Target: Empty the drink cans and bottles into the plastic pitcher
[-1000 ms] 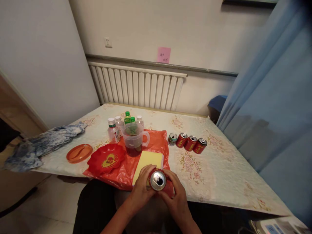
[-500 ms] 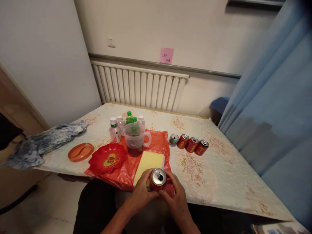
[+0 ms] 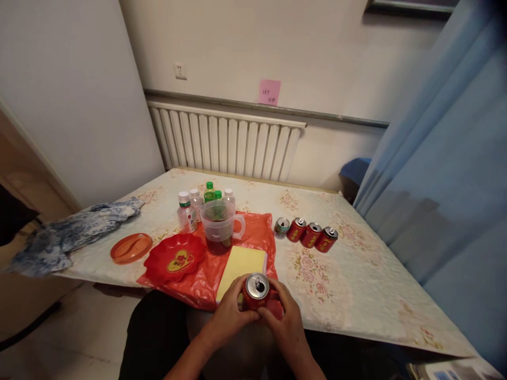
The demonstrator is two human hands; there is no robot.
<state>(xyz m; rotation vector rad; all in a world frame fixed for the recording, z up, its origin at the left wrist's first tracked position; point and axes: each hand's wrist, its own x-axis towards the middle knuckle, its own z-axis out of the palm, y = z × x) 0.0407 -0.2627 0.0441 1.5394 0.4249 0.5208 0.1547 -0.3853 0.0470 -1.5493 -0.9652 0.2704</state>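
A red drink can with a silver top and an open mouth stands upright between my two hands, at the table's front edge. My left hand wraps its left side, thumb across the front. From the right, my right hand curls round it, its thumb meeting the left one. Just behind the can lies a yellow pad on a red plastic sheet. Beyond that is a clear measuring jug with dark liquid in its bottom. The can's underside is hidden.
Right of the sheet, several opened cans stand in a row. Bottles with white or green caps are behind the jug. A red scalloped dish, an orange lid and a blue-white cloth lie to the left.
The view has shifted very slightly. Both hands keep the can in nearly the same place.
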